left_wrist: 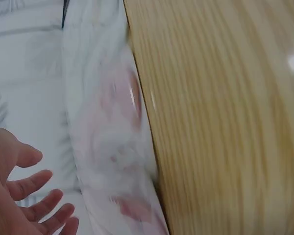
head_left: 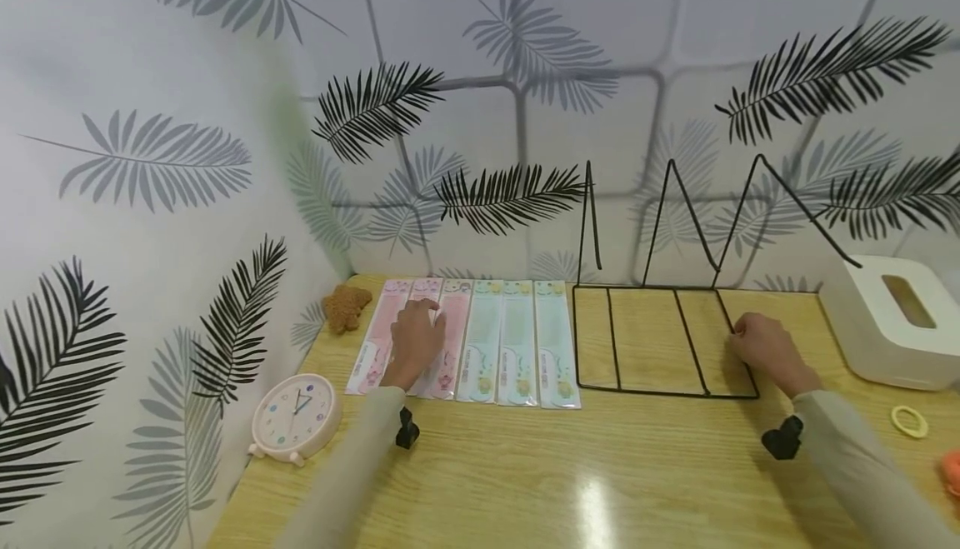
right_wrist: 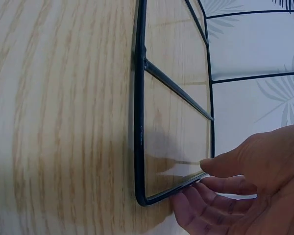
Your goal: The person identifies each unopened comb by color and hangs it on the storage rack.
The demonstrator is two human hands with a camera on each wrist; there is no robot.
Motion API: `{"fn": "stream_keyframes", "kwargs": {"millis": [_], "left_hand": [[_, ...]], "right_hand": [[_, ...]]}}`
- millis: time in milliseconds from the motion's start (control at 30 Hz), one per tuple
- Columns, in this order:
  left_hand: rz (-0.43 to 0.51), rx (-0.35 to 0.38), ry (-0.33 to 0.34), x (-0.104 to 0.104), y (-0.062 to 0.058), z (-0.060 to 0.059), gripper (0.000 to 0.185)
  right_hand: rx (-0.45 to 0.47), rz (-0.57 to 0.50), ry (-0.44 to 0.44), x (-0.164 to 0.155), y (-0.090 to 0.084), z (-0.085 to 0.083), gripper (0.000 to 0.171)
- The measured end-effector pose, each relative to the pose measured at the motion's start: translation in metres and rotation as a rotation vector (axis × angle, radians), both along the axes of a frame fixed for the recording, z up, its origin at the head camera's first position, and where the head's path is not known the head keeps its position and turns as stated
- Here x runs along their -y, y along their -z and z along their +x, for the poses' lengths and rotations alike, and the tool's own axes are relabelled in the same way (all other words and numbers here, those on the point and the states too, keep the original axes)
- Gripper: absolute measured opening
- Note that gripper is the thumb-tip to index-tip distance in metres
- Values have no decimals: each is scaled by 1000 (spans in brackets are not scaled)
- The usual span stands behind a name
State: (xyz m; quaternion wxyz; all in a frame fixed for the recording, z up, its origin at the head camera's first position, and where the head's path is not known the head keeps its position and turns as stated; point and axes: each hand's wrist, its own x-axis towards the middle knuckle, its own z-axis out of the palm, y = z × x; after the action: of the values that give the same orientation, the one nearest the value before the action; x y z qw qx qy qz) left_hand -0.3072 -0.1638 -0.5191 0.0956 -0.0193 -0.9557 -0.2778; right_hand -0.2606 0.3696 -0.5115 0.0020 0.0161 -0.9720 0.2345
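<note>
The long flat pink comb packets point(head_left: 420, 332) lie at the table's far left, their long axis running away from you, and your left hand point(head_left: 415, 341) rests directly on them with fingers spread loosely. Your right hand point(head_left: 765, 349) is well apart, its fingers bent on the right edge of the black wire rack point(head_left: 660, 341).

The table point(head_left: 585, 482) at the bottom of the frame was pale wood-grain with a glossy finish that threw back a lamp glare. The rack point(head_left: 663, 341) at centre right was thin black metal wire, painted smooth. The flat packets point(head_left: 517, 341) at centre looked like shiny clear plastic over pastel card. The box point(head_left: 892, 324) at right was matt white plastic.
</note>
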Motion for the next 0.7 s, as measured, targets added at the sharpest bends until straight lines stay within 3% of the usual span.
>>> {"fn": "stream_keyframes", "kwargs": {"millis": [100, 233, 400, 700], "left_hand": [[-19, 53, -79, 24, -1, -4, 33], [-69, 146, -140, 45, -2, -5, 37], [-194, 220, -201, 52, -8, -5, 46], [-218, 344, -249, 59, -11, 0, 66]], "right_hand": [[-3, 6, 14, 0, 2, 1, 18], [-6, 22, 27, -1, 4, 4, 29], [19, 27, 28, -2, 1, 1, 28], [46, 44, 59, -5, -3, -4, 24]]}}
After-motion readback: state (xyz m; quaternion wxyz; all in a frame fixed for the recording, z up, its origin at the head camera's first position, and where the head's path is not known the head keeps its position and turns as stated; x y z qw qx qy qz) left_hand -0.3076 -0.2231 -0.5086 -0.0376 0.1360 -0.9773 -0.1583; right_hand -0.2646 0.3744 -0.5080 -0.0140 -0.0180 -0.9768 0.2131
